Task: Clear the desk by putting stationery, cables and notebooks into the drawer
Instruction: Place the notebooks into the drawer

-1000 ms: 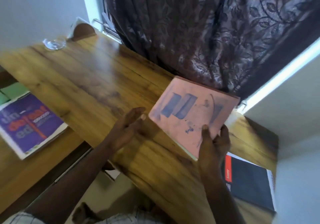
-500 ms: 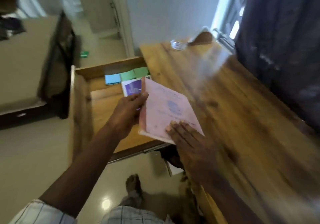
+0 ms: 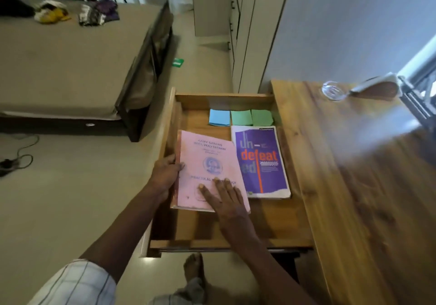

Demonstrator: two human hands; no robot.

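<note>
A pink notebook (image 3: 207, 163) lies inside the open wooden drawer (image 3: 224, 241), along its left side. My left hand (image 3: 165, 175) grips the notebook's left edge, thumb on the cover. My right hand (image 3: 224, 198) rests flat on the cover's lower part, fingers spread. Beside it on the right lies a purple book (image 3: 259, 161) with orange lettering. Blue and green sticky-note pads (image 3: 240, 117) sit in a row at the drawer's far end.
The wooden desk top (image 3: 365, 175) runs along the right, with a glass dish (image 3: 333, 90) and a wooden-backed object (image 3: 377, 87) at its far end. A bed (image 3: 70, 69) stands left; cables (image 3: 18, 158) lie on the floor. My bare foot (image 3: 193, 267) shows below the drawer.
The pink notebook went from the desk top, held in both hands, down into the drawer beside the purple book. The view swung left from the curtain to the drawer.
</note>
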